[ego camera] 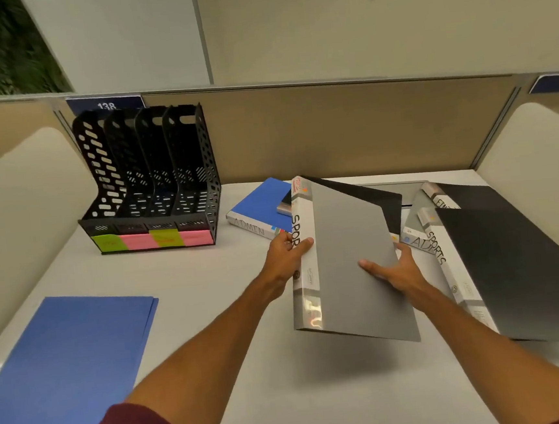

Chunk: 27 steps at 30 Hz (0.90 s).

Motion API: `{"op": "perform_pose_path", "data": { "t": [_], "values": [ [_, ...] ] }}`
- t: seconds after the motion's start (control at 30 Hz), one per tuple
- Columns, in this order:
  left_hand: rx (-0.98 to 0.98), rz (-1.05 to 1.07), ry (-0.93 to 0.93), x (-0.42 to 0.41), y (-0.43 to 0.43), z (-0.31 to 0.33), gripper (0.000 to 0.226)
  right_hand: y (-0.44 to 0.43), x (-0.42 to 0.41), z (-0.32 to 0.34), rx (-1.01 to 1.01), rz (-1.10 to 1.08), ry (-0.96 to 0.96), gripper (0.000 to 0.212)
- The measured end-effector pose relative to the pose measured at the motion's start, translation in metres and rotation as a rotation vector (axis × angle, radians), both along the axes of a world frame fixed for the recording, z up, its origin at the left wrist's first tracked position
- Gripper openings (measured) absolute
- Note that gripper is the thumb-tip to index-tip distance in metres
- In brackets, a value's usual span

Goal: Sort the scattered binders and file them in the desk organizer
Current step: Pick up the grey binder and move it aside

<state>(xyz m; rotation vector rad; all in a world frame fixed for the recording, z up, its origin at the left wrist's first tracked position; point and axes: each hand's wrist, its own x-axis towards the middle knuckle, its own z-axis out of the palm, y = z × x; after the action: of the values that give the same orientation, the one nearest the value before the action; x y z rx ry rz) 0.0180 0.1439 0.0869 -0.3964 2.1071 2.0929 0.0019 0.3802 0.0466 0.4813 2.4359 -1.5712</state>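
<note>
Grey and lifted clear of the desk (212, 305), the grey binder (349, 256) hangs tilted between your hands, near the middle and towards the right-hand heap, with its spine reading "SPOR…" turned left. Your left hand (286, 250) pinches the spine, thumb on the cover and fingers behind. Your right hand (396, 271) grips the open edge, thumb laid across the cover and fingers tucked under.

The desk organizer (148, 176) stands at the far left of the desk, all four slots looking unfilled, so the carry goes left and away from you. That path crosses the blue binder (257, 207) marked ADMIN, which has a small dark object (285, 204) resting on it. A low swing could clip either and knock the object off.

The coloured sticky labels (152, 240) on the organizer's front cannot be read from here. Choosing a slot by guesswork risks misfiling, so read them first.

If your right hand eases off, the cover may flop open and catch on a divider. The organizer looks light, and a hard push at the slot mouth could slide it towards the far edge.

A second SPORTS binder (438, 252) lies in the heap under the black binders (512, 259); it belongs with this one, and tugging it free later may spill the pile off the right edge.
</note>
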Motion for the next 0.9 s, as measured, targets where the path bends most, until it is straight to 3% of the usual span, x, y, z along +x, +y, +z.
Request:
{"op": "perform_pose_path", "data": {
  "t": [0.1,0.27,0.47,0.7,0.9],
  "values": [
    [0.027,-0.011,0.106,0.017,-0.017,0.031,0.019,-0.022,0.016,0.018,-0.116,-0.009,0.017,0.095],
    [0.039,-0.109,0.248,0.049,-0.038,0.068,0.03,-0.048,0.045,0.04,-0.175,-0.009,0.057,0.092],
    [0.078,-0.229,0.33,0.078,-0.043,0.088,0.032,-0.057,0.072,0.048,-0.241,0.037,0.069,0.116],
    [0.048,-0.231,0.33,0.089,-0.053,0.084,0.044,-0.059,0.083,0.051,-0.227,-0.023,0.103,0.117],
    [0.004,-0.08,0.165,0.1,-0.069,0.057,0.035,-0.066,0.096,0.046,-0.208,-0.087,0.064,0.093]
  ]
}}
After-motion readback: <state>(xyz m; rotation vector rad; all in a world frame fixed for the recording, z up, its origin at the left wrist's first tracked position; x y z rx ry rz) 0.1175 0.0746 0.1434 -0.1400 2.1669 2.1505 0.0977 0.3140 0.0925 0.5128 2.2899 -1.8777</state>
